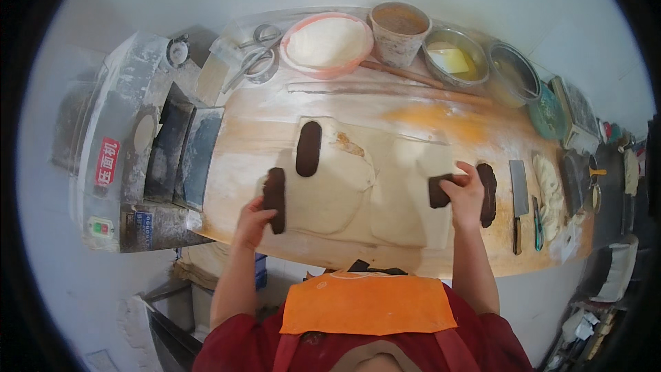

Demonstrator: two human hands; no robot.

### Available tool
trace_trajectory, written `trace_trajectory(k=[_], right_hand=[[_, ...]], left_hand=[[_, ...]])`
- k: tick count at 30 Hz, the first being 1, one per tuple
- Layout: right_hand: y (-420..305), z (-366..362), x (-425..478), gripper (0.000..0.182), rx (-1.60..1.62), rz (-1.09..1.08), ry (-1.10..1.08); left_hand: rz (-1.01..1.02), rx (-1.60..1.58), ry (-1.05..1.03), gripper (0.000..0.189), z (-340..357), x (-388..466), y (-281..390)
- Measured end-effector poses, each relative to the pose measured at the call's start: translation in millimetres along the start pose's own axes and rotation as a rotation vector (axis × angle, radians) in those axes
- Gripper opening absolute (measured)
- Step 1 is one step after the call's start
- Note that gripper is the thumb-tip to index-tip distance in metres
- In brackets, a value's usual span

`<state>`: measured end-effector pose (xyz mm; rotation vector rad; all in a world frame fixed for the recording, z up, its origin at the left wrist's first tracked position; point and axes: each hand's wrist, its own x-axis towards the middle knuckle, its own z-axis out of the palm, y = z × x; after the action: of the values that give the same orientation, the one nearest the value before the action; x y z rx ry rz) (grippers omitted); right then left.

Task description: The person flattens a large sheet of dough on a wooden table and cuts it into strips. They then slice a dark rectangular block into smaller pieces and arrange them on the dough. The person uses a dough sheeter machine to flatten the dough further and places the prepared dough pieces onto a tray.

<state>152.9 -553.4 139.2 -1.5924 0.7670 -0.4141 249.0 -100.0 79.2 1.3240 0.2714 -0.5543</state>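
A pale rolled-out dough sheet lies on the wooden worktop, with overlapping layers and a brownish patch near its upper middle. One dark brown oblong slab, perhaps dough or paste, rests on its upper left. My left hand grips a similar dark strip upright along the sheet's left edge. Between the thumb and fingers of my right hand is a shorter dark piece, over the sheet's right edge. Just beyond that hand, another long dark strip lies on the wood.
A dough-rolling machine borders the left side. Along the back stand a pink basin of flour, a tall bucket and metal bowls, with rolling pins before them. A cleaver, a knife and dough lie right.
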Motion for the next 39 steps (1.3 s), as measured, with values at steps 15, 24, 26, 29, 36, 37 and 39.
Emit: trace_trajectory(k=[15,24,26,29,36,37,39], right_hand=[[59.5,235.3,-0.1,0.062,-0.016,0.187,-0.327],[87.7,270.1,1.9,0.052,0.064,0.100,-0.029],[77.5,269.1,-3.1,0.053,-0.084,0.080,-0.090],[65.9,263.1,7.4,0.052,-0.053,0.063,-0.231],[62.8,219.6,11.6,0.036,-0.338,-0.001,-0.272],[60.9,192.3,13.4,0.034,-0.267,-0.006,-0.271],[65.4,126.1,1.8,0.031,-0.111,-0.020,-0.293]], left_hand=[[0.810,1.346,0.047,0.074,88.5,101.4,-0.3],[0.572,1.072,-0.089,0.072,76.5,111.8,12.8],[0.658,1.120,-0.037,0.074,72.9,112.2,0.9],[0.804,1.216,0.010,0.077,78.5,115.7,-6.5],[0.916,1.529,-0.253,0.062,126.6,113.2,-12.3],[0.914,1.535,-0.255,0.060,125.7,113.7,-13.1],[0.894,1.565,-0.247,0.059,128.4,113.4,-15.7]])
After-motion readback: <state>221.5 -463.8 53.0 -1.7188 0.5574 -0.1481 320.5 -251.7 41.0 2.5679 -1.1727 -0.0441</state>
